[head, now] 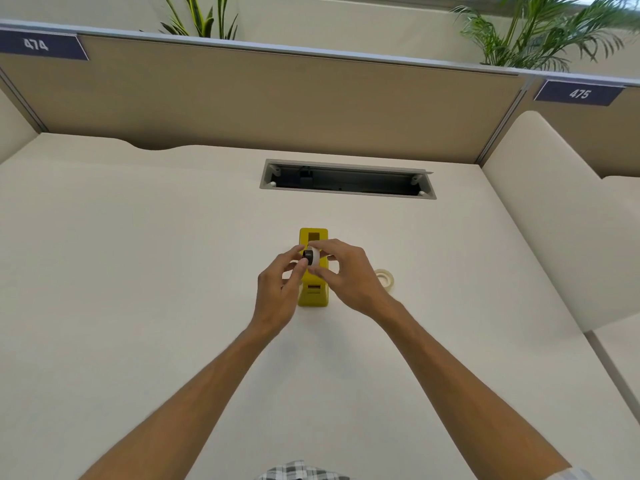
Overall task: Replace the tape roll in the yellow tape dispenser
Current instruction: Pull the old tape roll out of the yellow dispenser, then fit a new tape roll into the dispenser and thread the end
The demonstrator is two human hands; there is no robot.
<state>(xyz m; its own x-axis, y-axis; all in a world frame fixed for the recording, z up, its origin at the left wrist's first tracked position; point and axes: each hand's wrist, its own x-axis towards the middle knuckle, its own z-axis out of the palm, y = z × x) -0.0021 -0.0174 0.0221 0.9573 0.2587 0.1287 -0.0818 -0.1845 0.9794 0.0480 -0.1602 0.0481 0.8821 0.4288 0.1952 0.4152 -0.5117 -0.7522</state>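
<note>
A yellow tape dispenser point(313, 296) stands on the white desk point(138, 271), lengthwise away from me. Just above its middle both hands meet on a small white tape roll point(316, 256) with a black hub point(307, 255) in its centre. My right hand point(346, 275) pinches the white roll from the right. My left hand point(280, 285) has its fingertips on the black hub from the left. A second, pale translucent tape roll point(385, 278) lies flat on the desk to the right of the dispenser, partly hidden by my right hand.
An open cable hatch point(346, 180) is set into the desk behind the dispenser. A tan partition point(277, 105) closes the back, with number plates 474 and 475 and plants behind it. A cream side panel point(554, 220) stands at the right.
</note>
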